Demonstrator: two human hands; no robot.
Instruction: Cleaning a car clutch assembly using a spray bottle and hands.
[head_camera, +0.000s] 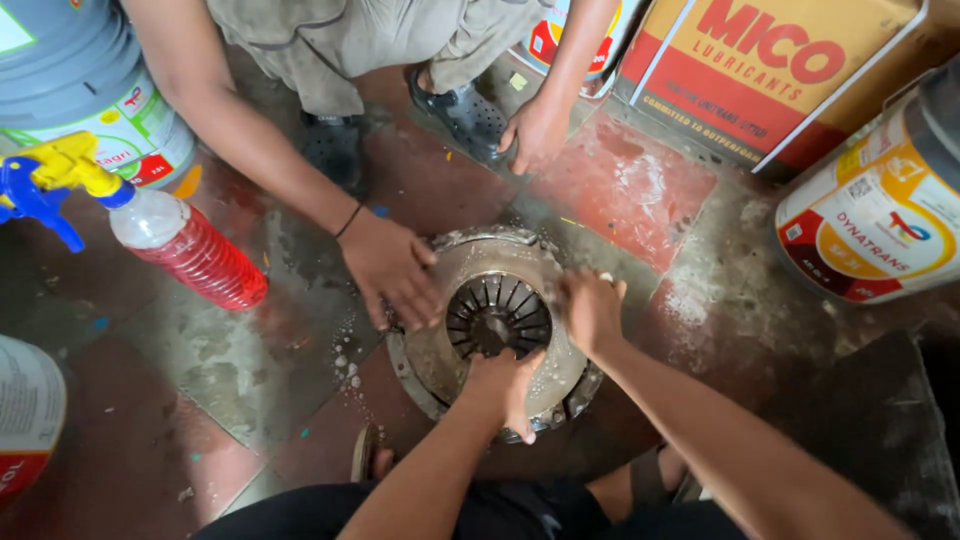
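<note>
The person's left hand (505, 385) is reaching in from the bottom edge with the forearm angled up, palm down and fingers spread flat on the near rim of a round, grimy grey metal clutch pressure plate (500, 325) with a ring of dark spring fingers at its centre. This grip is lying open against the metal, pressing rather than closing round anything. The right hand (590, 308) is coming in from the lower right on an outstretched arm, fingers bent and bunched on the plate's right rim; whether they are pinching something there or only resting, I cannot tell. The plate is lying flat on the stained red and grey floor (200, 380), about the middle of it, between the person's feet and a co-worker squatting opposite.

The co-worker is adding two more hands: one hand with a dark wristband (392, 272) is spreading over the plate's left rim, and the other hand (535, 130) is hanging loose near a dark sandal. That makes three hands touching the single plate.

One clear spray bottle of red liquid with a yellow and blue trigger (165, 240) is lying toward the floor's left edge. One white, red and yellow drum (880, 215) is standing at the right edge.
</note>
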